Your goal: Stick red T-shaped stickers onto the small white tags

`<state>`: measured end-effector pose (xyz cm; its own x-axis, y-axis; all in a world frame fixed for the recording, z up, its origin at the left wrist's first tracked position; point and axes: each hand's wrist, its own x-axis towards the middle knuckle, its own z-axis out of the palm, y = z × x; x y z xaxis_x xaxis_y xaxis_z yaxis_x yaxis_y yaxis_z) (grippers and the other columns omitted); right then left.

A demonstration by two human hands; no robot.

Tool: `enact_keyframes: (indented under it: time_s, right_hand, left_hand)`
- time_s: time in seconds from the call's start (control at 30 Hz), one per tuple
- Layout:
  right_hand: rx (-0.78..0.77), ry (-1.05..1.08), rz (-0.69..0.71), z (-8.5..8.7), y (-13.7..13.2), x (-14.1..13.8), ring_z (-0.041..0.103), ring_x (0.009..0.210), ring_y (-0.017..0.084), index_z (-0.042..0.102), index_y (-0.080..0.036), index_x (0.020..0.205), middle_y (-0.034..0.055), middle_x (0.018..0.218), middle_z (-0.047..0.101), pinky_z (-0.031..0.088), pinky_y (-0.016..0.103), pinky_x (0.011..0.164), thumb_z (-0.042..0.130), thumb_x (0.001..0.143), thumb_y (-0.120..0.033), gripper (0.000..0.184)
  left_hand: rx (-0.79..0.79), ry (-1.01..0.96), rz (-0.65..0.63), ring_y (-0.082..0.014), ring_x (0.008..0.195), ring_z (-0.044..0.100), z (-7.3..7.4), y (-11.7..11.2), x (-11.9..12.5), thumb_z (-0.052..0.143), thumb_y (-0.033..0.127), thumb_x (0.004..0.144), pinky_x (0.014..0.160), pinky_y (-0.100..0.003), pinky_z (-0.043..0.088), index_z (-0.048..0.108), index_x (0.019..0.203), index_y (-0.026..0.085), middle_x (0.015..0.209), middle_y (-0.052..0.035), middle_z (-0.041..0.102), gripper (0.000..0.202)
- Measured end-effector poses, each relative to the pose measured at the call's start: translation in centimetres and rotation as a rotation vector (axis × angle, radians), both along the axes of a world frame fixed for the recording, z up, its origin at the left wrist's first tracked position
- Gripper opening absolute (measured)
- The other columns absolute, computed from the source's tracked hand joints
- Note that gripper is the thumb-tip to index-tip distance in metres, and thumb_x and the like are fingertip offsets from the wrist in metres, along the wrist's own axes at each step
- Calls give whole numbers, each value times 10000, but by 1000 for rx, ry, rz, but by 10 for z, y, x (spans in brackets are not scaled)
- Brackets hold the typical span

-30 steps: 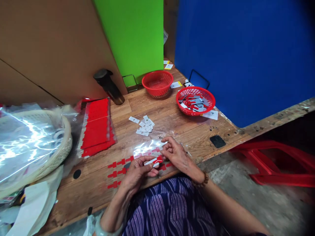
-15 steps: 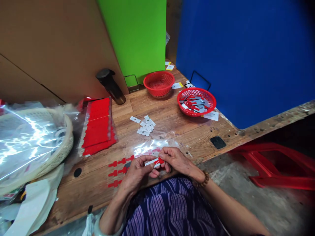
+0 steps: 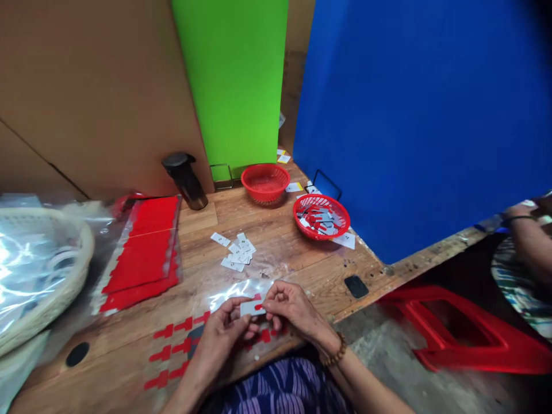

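Wood bench (image 3: pixel 276 259) fills the space in front of you, and it's pretty busy. Your left hand (image 3: pixel 226 326) has the plain end of a pale card (image 3: pixel 248 309) pinched between thumb and fingers, while your right hand (image 3: pixel 288 309) has its fingers drawn in narrow at the other end, where a bit of red (image 3: pixel 259 307) shows. Key thing is the card's long axis: it runs roughly left to right, hand to hand, so the red end is just beside your right fingertips and that's the nearer hand for it. Can't tell if those right fingers actually grip it or only touch. Red tabs (image 3: pixel 161 352) lie in rows by your left forearm, with a shiny clear sheet (image 3: pixel 233 290) just past your fingers. Off left, a white basket (image 3: pixel 83 280) has clear plastic over it, too much glare to call the contents. Further on there's a loose pile of white cards (image 3: pixel 241 253), red sheets (image 3: pixel 140 253) left of that, and a red basket (image 3: pixel 321 234) holding mixed grey and red pieces. Another red basket (image 3: pixel 265 195) sits behind it, a bit left, and a dark bottle (image 3: pixel 190 187) stands left of that one.
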<state>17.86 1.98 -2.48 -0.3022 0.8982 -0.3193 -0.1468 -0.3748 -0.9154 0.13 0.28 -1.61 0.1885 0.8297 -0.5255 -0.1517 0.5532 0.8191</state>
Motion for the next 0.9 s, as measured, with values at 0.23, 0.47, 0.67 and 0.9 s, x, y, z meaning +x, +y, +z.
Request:
enact_keyframes:
  time_s: [0.23,0.47,0.67,0.9]
  right_hand:
    - [131,334,-622,35,60,59,560,551,77,579,-204,782,-33,672,622,481,182,533,718,688,-276,183]
    - [237,64,-458,25,85,37,571,558,101,569,-199,870,8,756,637,486,238,543,635,743,-365,220]
    - [478,-541,-78,-2,103,-20,542,640,131,599,-173,785,-4,697,590,415,245,625,582,728,-248,95]
    - [550,-854,56,-10,117,-52,490,790,165,557,-158,732,47,813,555,347,261,714,566,688,-112,64]
  left_hand:
    - [486,513,-60,-271,1062,571,-11,-2,-12,668,315,707,963,-417,403,665,1011,243,1117,-98,649,312]
    - [912,837,-234,-309,1194,470,-43,-6,-5,552,224,795,953,-508,416,631,1085,219,1254,-134,565,301]
    - [1048,995,-309,-306,1209,449,-58,-2,-2,505,194,824,917,-500,462,580,1137,180,1278,-143,534,322]
    - [1060,1006,-298,-299,1229,427,-60,-2,1,510,168,822,926,-499,459,561,1150,167,1284,-151,521,332]
